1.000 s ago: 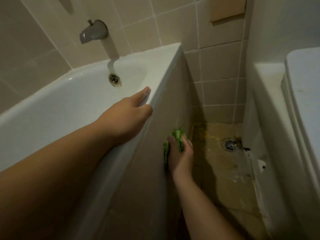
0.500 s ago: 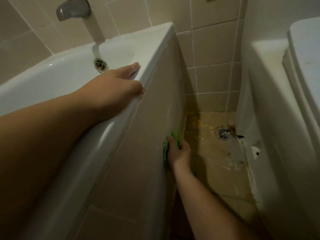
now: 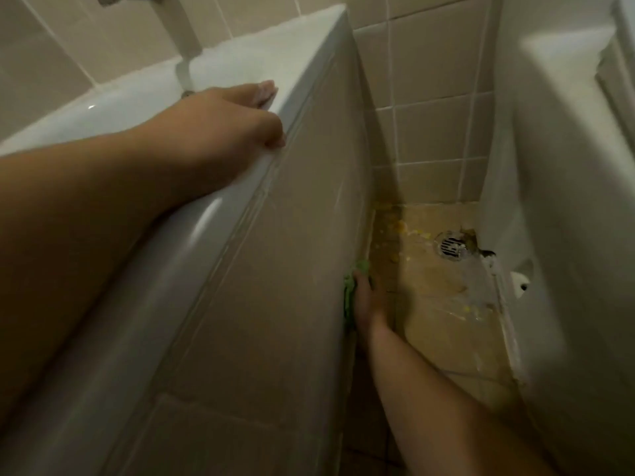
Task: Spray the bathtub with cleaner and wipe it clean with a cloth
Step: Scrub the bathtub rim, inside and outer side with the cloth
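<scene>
While left hand [image 3: 237, 121] rests flat on bathtub [image 3: 309, 80] rim, right hand [image 3: 366, 297] pressing green cloth [image 3: 349, 297] should keep firm, even strokes down side panel [image 3: 292, 269]

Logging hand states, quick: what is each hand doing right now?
Left hand: open, resting on the tub rim, holding nothing.
Right hand: pressing the green cloth against the tub side; grip cannot be told.

Right hand [image 3: 366, 300] presses green cloth [image 3: 351, 293] against bathtub [image 3: 275, 269] side panel.
</scene>
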